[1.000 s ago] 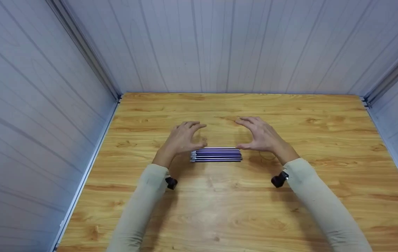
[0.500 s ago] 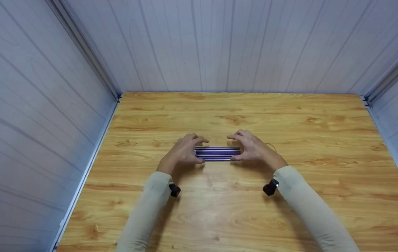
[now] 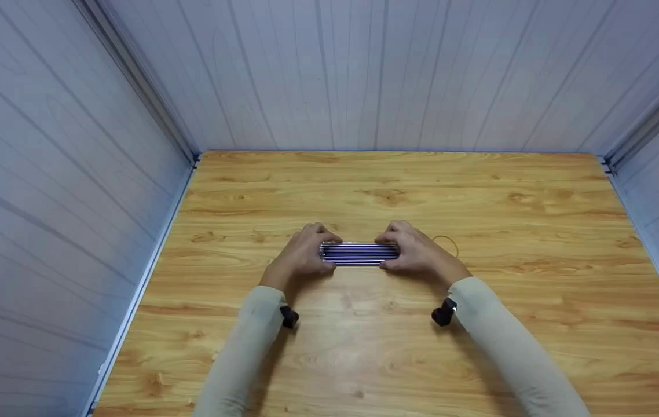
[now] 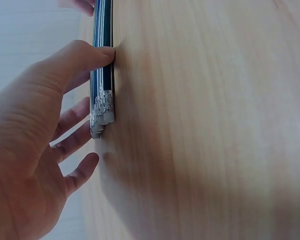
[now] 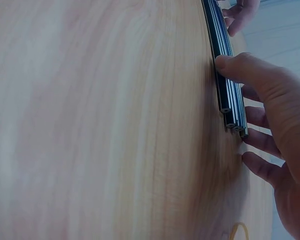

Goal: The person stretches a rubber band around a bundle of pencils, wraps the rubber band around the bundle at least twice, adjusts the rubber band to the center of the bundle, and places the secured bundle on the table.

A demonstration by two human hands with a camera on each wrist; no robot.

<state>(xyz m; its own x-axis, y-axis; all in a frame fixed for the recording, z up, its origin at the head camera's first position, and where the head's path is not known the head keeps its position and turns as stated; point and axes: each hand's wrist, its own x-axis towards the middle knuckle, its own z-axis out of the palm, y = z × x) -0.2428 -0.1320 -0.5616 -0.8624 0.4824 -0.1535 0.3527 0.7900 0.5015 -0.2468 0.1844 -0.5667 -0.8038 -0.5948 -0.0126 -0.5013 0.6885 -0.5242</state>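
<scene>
Several dark, shiny pencils (image 3: 358, 255) lie side by side on the wooden table, running left to right. My left hand (image 3: 303, 252) holds their left end, thumb on the near side and fingers on the far side. White erasers (image 4: 108, 117) in silver ferrules show at that end in the left wrist view. My right hand (image 3: 413, 249) grips the other end the same way, its thumb pressing the nearest pencil. In the right wrist view the unsharpened ends (image 5: 232, 125) sit slightly uneven. Just beyond the right hand lies a thin yellow rubber band (image 3: 450, 242).
The wooden tabletop (image 3: 352, 359) stretches around the hands on all sides. Pale panels wall it in at the back (image 3: 352, 75), the left (image 3: 63, 202) and the right.
Both hands have come down and inward from above the pencils, and their fingers and thumbs have closed on the two ends. The rubber band shows more fully beside the right hand.
</scene>
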